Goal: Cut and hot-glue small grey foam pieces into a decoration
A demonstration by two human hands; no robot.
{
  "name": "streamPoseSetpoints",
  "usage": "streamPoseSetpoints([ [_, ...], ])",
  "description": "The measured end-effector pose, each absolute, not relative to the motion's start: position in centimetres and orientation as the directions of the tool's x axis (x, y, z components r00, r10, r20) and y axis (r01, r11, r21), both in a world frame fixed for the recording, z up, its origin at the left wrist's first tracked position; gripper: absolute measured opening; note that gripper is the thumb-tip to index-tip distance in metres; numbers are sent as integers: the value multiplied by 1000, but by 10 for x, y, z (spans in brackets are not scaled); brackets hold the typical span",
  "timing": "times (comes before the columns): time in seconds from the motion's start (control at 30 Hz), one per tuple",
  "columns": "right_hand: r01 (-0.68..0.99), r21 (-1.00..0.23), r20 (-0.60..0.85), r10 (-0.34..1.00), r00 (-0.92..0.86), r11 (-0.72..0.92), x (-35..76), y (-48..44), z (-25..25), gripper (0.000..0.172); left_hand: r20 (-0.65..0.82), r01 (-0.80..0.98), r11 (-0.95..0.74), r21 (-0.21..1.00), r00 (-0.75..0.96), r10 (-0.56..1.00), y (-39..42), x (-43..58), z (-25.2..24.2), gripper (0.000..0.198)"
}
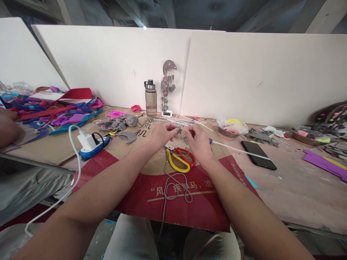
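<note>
My left hand [165, 133] is closed in a pinch on a small grey-green piece [179, 129], too small to name. Close beside it, my right hand [199, 140] also has its thumb and fingers pressed together; whatever lies between them cannot be made out. Just below both hands lie scissors [179, 162] with one yellow and one red handle. A grey yarn [176, 174] runs past the scissors, loops over the red and brown cardboard [135, 193] and hangs off its front edge.
A water bottle [151, 99] and a grey felt moon hanging [169, 68] are at the white board. Left are a blue power strip [94, 148], a grey felt crescent [127, 136] and coloured scraps [62, 115]. Right are a black phone [258, 155] and a bowl [231, 132]. Someone's arm [9, 126] shows far left.
</note>
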State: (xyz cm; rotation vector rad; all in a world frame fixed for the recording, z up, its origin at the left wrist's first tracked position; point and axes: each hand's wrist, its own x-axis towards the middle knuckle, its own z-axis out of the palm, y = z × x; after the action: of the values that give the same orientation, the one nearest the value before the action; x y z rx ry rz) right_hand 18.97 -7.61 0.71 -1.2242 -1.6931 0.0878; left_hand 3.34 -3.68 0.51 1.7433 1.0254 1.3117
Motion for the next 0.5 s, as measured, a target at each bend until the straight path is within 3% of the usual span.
streamPoseSetpoints([
  [0.23, 713, -530, 646, 763, -12, 460, 186, -76, 8, 22, 378, 192, -406, 894, 168, 911, -45, 36, 10, 11],
  [0.5, 630, -653, 562, 826, 30, 421, 186, -75, 9, 22, 353, 180, -377, 909, 148, 924, -49, 37, 13, 11],
])
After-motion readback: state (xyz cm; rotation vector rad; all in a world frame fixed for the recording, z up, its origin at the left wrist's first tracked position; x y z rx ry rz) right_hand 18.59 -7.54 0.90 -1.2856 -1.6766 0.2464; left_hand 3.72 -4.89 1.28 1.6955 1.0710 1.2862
